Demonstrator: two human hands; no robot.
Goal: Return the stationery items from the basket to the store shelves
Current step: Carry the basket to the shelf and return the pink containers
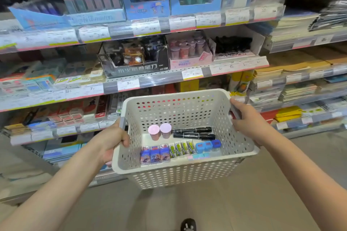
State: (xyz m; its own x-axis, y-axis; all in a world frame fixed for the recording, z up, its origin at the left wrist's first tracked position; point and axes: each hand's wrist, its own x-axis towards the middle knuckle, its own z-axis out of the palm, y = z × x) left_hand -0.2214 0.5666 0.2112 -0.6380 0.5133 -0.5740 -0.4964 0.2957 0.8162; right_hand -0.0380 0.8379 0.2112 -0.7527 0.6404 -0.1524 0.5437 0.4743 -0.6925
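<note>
Holding: both hands carry a white perforated plastic basket (185, 171) in the air in front of the store shelves (146, 78).
Left hand (110, 139): fingers curled over the basket's left rim, gripping it.
Right hand (246, 118): fingers wrapped around the right rim, gripping it.
Basket content: two pink round-lid containers (159, 130) stand at the back, touching each other; two black markers (193, 133) lie beside them; along the front wall stands a row of three blue-purple small boxes (155, 154), green-labelled small packs (182, 148) and blue sharpeners (207, 145).
Shelves: several tiers with price labels (192, 74); a black display box (135, 62) and a pink display box (188, 52) sit just above the basket; stacks of notebooks (296, 26) are on the right.
Floor (244, 202): grey-beige and smooth, with a dark shoe (188, 224) at the bottom edge.
</note>
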